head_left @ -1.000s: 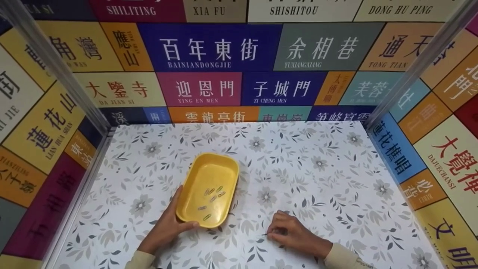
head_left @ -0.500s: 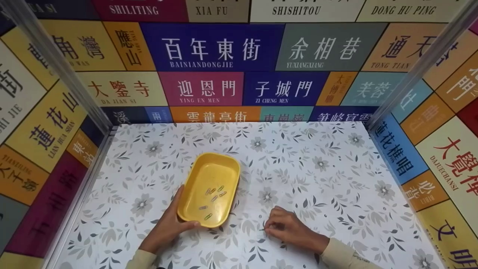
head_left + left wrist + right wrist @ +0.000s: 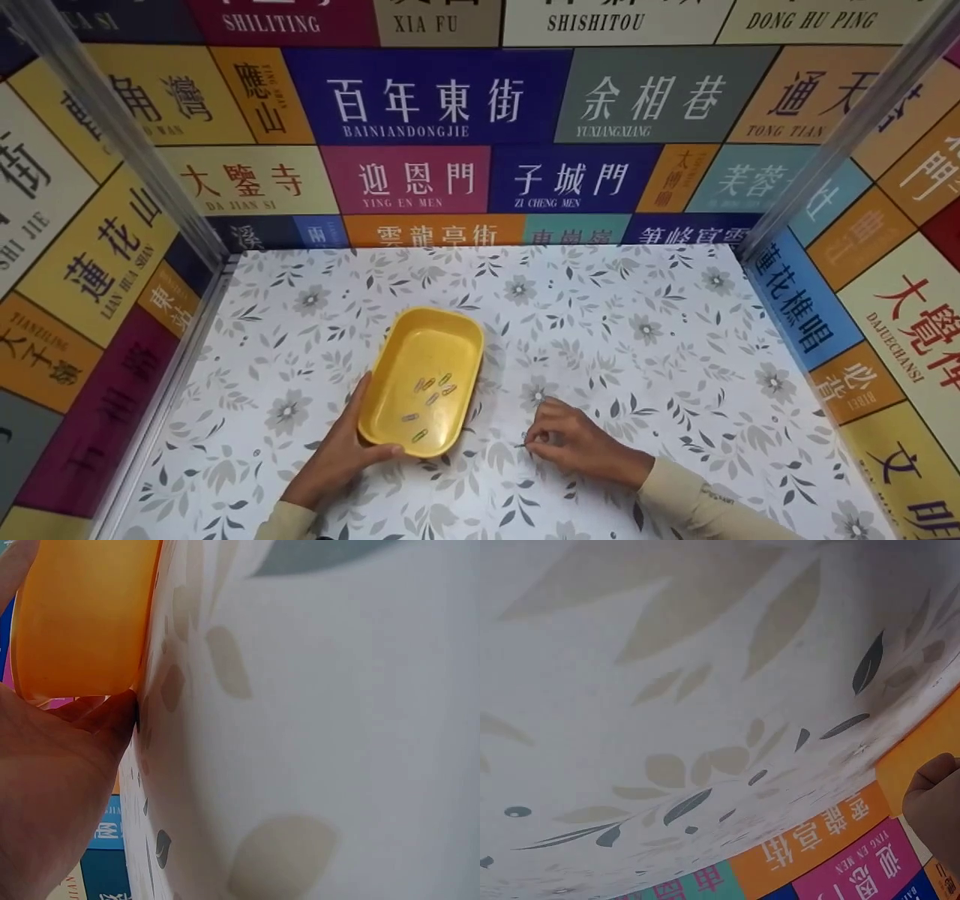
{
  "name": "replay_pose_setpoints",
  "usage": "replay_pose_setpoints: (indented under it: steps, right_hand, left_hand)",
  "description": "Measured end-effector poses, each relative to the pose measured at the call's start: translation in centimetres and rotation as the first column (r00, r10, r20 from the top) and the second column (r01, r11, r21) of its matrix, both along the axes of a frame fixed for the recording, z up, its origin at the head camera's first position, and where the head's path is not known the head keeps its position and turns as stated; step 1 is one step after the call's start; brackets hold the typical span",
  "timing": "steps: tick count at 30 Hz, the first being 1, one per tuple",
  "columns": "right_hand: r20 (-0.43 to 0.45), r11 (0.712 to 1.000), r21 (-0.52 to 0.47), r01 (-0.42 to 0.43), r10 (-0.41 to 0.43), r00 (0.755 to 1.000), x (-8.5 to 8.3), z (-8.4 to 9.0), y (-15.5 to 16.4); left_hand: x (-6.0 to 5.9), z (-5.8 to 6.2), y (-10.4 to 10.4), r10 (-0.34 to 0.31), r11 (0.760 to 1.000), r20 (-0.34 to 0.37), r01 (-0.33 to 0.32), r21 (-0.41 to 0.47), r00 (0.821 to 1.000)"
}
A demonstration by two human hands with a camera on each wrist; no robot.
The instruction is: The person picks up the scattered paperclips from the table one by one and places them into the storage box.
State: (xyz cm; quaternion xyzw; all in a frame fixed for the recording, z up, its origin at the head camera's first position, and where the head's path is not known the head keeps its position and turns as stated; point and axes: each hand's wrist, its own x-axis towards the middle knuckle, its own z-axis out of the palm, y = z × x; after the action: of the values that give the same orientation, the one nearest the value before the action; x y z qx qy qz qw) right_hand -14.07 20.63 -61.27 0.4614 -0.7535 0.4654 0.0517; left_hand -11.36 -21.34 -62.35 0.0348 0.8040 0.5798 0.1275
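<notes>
My left hand [image 3: 341, 450] grips the lower left corner of a shallow yellow tray [image 3: 381, 360], its thumb at the near rim and its fingers along the side. In the left wrist view the tray [image 3: 82, 622] has that hand [image 3: 52, 780] against its wall. Several coloured paper clips [image 3: 420, 435] lie loose on the tray's floor. To the right of the tray, low over the table, my right hand [image 3: 581, 446] pinches a paper clip [image 3: 520, 445], of which only a thin dark end shows. A curled part of the right hand [image 3: 937, 799] appears at the right wrist view's edge.
White cloth with grey leaves and flowers covers the table [image 3: 645, 390]. Panels with coloured place-name signs [image 3: 427, 97] close in the back and both sides, with metal posts [image 3: 832, 142] at the corners.
The right hand has moved slightly away from the body and a little left, with the small thin thing still between its fingers. The left hand keeps its hold on the tray.
</notes>
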Motion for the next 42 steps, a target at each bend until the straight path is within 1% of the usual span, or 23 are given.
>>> replay_pose_setpoints:
  steps: [7,15,23,26,28,34,36,42]
  right_hand:
    - [-0.037,0.999,0.035,-0.004,0.005,0.999,-1.0,0.2,-0.7]
    - [-0.127,1.000,0.027,0.013,-0.010,0.992,-2.3,0.5,-1.8]
    - [-0.105,0.998,0.055,-0.002,0.008,0.994,-3.2,1.0,-2.1]
    - [-0.114,0.998,0.061,-0.008,0.015,0.993,-3.6,1.2,-2.2]
    - [-0.100,0.997,0.073,-0.011,0.018,0.995,-3.7,1.4,-2.4]
    - [-0.045,0.992,0.125,-0.008,0.013,0.999,-4.1,2.0,-2.6]
    - [-0.049,0.991,0.134,-0.008,0.014,0.999,-4.3,2.2,-2.7]
    - [-0.105,0.987,0.160,-0.019,0.036,0.994,-5.1,2.8,-3.3]
  left_hand:
    - [0.0,0.1,0.1,-0.001,1.000,-0.003,0.001,0.029,1.000]
    - [-0.1,0.1,0.1,0.006,1.000,-0.001,-0.006,0.024,1.000]
    - [0.0,0.1,0.1,0.007,1.000,0.016,-0.007,-0.018,1.000]
    - [0.0,0.2,0.2,0.007,1.000,0.009,-0.007,-0.027,1.000]
    - [0.0,0.3,0.1,0.006,0.999,-0.001,-0.006,-0.032,1.000]
    - [-0.1,0.1,0.1,-0.004,1.000,0.004,0.004,0.003,1.000]
    - [-0.1,0.0,0.1,-0.005,1.000,0.013,0.005,0.013,1.000]
    - [-0.2,-0.1,0.0,-0.003,1.000,0.007,0.003,0.003,1.000]
